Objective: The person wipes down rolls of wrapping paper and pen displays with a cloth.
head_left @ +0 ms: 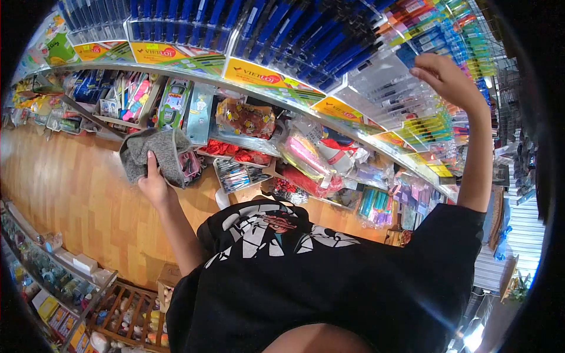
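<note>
My left hand is closed on a folded grey cloth, thumb lying over its top. The cloth is held out over the wooden floor, close to the lower shelf. Up at the display of pens, my right hand has its fingers curled together. A small dark blue piece shows right at its fingertips; I cannot tell whether the fingers grip it. Below that hand are clear acrylic compartments with pens, and blue pens stand packed in the compartments to the left.
Yellow and red label cards line the shelf front. On the lower shelf sit a box of pens, a brown patterned bag and bagged goods. A wooden rack and a glass-fronted shelf stand behind, on the left.
</note>
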Tool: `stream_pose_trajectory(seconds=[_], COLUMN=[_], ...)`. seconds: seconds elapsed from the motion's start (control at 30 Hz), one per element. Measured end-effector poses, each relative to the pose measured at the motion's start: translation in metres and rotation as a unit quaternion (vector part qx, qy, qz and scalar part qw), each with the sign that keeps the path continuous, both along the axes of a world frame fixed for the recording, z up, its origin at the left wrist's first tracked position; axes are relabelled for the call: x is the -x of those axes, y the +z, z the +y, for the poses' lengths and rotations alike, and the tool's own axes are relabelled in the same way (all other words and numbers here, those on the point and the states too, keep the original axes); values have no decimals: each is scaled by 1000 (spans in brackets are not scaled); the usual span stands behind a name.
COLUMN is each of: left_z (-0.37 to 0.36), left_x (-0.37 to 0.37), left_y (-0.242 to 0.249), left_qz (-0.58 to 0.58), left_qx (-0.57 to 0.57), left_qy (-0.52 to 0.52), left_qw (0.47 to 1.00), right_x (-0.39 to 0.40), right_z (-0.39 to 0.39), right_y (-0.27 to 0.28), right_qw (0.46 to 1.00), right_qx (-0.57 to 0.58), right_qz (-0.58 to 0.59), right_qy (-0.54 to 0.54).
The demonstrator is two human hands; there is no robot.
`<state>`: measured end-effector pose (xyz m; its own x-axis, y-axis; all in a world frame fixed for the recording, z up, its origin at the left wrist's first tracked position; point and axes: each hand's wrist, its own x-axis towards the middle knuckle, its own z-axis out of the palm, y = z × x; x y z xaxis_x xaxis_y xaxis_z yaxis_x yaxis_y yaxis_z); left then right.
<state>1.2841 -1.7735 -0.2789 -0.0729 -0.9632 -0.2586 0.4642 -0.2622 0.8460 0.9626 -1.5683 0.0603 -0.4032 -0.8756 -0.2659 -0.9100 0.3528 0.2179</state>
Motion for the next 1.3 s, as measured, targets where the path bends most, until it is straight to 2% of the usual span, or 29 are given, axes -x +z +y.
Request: stream_pose_trajectory(seconds=[0.07, 0.13, 0.27, 0.33, 0.4, 0.5, 0.57, 0.6, 0.67, 0.7, 0.73, 0.83, 0.93, 0.97, 1.0, 1.03, 1.07, 1.13, 1.2, 1.23, 1.27, 1.3], left_z=[0, -1, 2, 4, 7, 12, 10, 9, 6, 7, 10, 21, 34, 36, 39, 42, 48, 61, 76, 83, 91, 97], left_x=[2, 4, 4, 6, 6, 1, -6, -10, -15, -13, -11, -3, 7, 11, 15, 19, 24, 35, 47, 52, 55, 58], left_y=[2, 0, -1, 0, 3, 9, 6, 1, -9, -7, -4, 5, 13, 8, 7, 10, 14, 21, 30, 36, 48, 65], left_qz=[-4, 16, 17, 22, 37, 26, 52, 53, 114, 113, 98, 95, 132, 164, 195, 195, 185, 164, 204, 245, 243, 264], left_qx=[30, 6, -14, -26, -18, -44, -38, -34, -34, -31, -40, -51, -47, -55, -64, -61, -80, -119, -115, -111, -110, -104], left_qy=[-10, -21, -40, -33, -28, -22, -44, -42, -72, -76, -65, -64, -87, -128, -171, -171, -200, -256, -270, -286, -285, -318], left_qw=[1000, 1000, 999, 999, 999, 998, 997, 997, 990, 990, 992, 992, 986, 977, 964, 964, 959, 945, 934, 920, 921, 905], right_x=[4, 7, 18, 17, 25, 13, -8, -7, -6, -15, -34, -23, -14, 1, -3, -13, -20, -38, -78, -101, -113, -119], right_z=[0, -1, -5, -11, -7, -9, -13, -16, -20, -24, -27, -29, -22, -17, -12, -5, 3, 19, 24, 23, 20, 23], right_y=[-4, -5, -4, 1, -5, 2, 16, 16, 13, 5, -3, -33, -13, 2, 18, 32, 42, 51, 25, 4, -27, -65], right_qw=[1000, 998, 999, 997, 997, 1000, 996, 996, 982, 989, 985, 973, 970, 960, 955, 938, 937, 885, 837, 829, 829, 842], right_qx=[5, 10, -24, -75, -62, -27, 17, 21, 160, 141, 152, 223, 229, 235, 290, 341, 343, 464, 543, 551, 559, 538], right_qz=[21, 45, 17, -31, -48, 6, 83, 84, 63, 22, 17, -10, -55, 46, -5, -57, -58, -30, -38, -84, -20, -7], right_qy=[18, 37, 29, 8, -6, 5, -19, -18, 85, 44, 74, 57, 67, 149, 59, -32, -32, 20, -55, -51, 21, 36])
